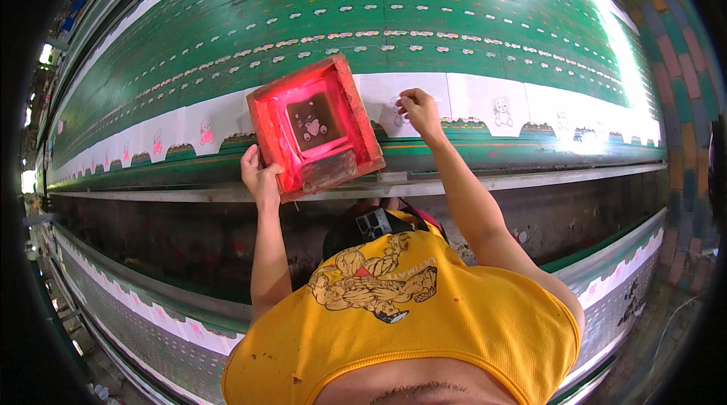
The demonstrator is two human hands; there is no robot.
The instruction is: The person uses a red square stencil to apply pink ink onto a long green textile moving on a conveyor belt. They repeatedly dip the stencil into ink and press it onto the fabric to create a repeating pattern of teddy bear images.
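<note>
My left hand (262, 176) grips the lower left side of a screen-printing frame (354, 106), its wood stained red. The frame lies tilted over the white fabric strip. Inside, bright pink-red ink surrounds a dark square (315, 120) with a small bear design. A worn wooden squeegee (329, 171) rests at the frame's near end. Just right of the frame, my right hand (419, 113) is over a white fabric piece (382, 91) with a bear outline. Its fingers are curled closed; whatever they may hold is hidden.
A long green printing table (303, 7) carries rows of small printed marks. Along its near edge, white pieces show bear outlines (501, 111), with pink-filled bears (206, 131) at left. A metal rail (454, 184) runs along the front. Another table (144, 303) stands behind me.
</note>
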